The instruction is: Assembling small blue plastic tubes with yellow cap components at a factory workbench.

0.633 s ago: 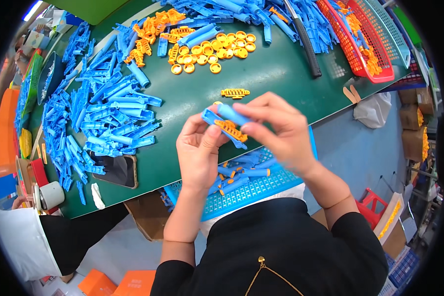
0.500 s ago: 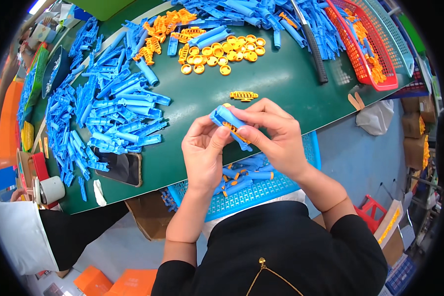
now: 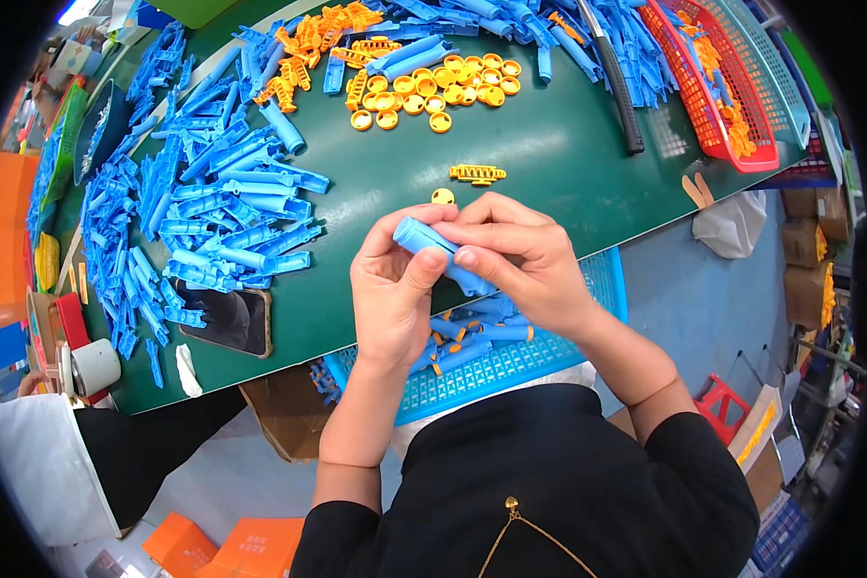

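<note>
Both my hands are closed round a blue plastic tube, held tilted above the near edge of the green table. My left hand grips its upper left end between thumb and fingers. The thumb and fingertips of my right hand press along the tube's other side, where a lengthwise seam shows. Just beyond my fingers lie a round yellow cap and a yellow ribbed insert. Below my hands, a light-blue basket holds several blue tubes with orange ends.
A large heap of blue half-shells covers the table's left. Yellow caps and orange inserts lie farther back. A black-handled tool and red basket are at right; a phone lies near-left. Another person is at far left.
The orange insert visible inside the blue shell is now covered, and the blue piece looks like a closed tube. The yellow cap beyond my fingers shows more fully.
</note>
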Available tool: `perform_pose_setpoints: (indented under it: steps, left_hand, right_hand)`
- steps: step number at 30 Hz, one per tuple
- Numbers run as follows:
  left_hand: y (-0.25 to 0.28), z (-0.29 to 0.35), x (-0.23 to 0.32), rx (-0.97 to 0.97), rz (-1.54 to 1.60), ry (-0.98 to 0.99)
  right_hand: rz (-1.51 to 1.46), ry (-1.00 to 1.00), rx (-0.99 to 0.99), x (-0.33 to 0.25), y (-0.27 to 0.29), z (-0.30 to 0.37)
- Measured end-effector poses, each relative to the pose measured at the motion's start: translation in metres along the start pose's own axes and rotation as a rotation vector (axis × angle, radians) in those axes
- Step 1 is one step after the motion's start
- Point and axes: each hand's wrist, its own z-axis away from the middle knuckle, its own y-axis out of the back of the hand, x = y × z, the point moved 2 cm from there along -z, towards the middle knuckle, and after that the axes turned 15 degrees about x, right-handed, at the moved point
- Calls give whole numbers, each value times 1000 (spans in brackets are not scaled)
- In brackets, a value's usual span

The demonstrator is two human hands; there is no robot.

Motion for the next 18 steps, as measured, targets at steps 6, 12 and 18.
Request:
perform_pose_setpoints:
  steps: [6,12,18]
  left_hand:
    - [9,-1,-3,16,150,-35]
    - [7,2,0,12,71,-168]
    - [11,3,1,25,-215,-624]
  right_hand:
    - [147,46,169,0,-2,9]
    - [131,197,108,2,0,7]
    - [-548,-435,234,8,-3,7]
